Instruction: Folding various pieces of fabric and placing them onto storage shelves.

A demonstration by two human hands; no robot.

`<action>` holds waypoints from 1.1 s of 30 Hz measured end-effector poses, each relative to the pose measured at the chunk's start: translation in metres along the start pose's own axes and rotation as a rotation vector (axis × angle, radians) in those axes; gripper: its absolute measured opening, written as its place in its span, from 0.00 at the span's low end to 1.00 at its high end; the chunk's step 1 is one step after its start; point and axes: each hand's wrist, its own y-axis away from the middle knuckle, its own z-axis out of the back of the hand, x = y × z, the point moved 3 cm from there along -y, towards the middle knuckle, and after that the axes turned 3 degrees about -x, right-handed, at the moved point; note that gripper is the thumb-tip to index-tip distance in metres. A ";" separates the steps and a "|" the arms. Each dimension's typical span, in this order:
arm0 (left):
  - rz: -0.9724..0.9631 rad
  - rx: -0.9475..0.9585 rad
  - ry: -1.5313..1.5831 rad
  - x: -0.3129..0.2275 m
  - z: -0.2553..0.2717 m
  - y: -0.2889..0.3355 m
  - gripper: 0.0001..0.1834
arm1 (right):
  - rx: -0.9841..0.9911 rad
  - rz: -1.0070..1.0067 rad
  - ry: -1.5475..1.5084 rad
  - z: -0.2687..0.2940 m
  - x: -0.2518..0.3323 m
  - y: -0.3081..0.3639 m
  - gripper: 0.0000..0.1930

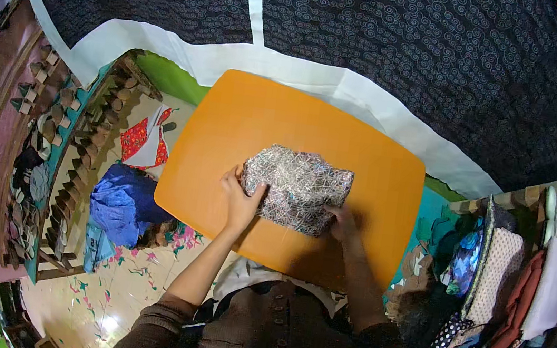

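A folded piece of cloth [299,187], grey-brown with a scribbled pattern of pale and dark lines, lies over the middle of an orange table [251,111]. My left hand [242,199] grips its left side, thumb on top and fingers partly hidden behind the edge. At the lower right corner, my right hand [342,222] pinches the cloth between thumb and fingers. The far edge of the cloth is uneven, and its near edge faces me.
Left stands a wooden rack [77,170] with rows of pegs. Beside it are a blue cloth heap [121,200] and a red-and-white cloth [145,140] on the floor. Folded and hanging clothes [499,271] fill the right side. A dark patterned curtain [406,43] hangs beyond the table.
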 end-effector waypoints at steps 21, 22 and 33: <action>0.120 1.083 0.102 0.011 0.046 0.003 0.25 | 0.555 -0.493 -0.420 -0.032 0.064 0.043 0.18; 0.160 1.139 0.114 0.008 0.048 0.004 0.26 | 0.702 -0.320 0.000 -0.035 0.063 0.037 0.19; -0.104 0.123 0.332 -0.065 0.019 -0.084 0.34 | -0.252 0.064 -1.013 0.052 0.176 -0.032 0.22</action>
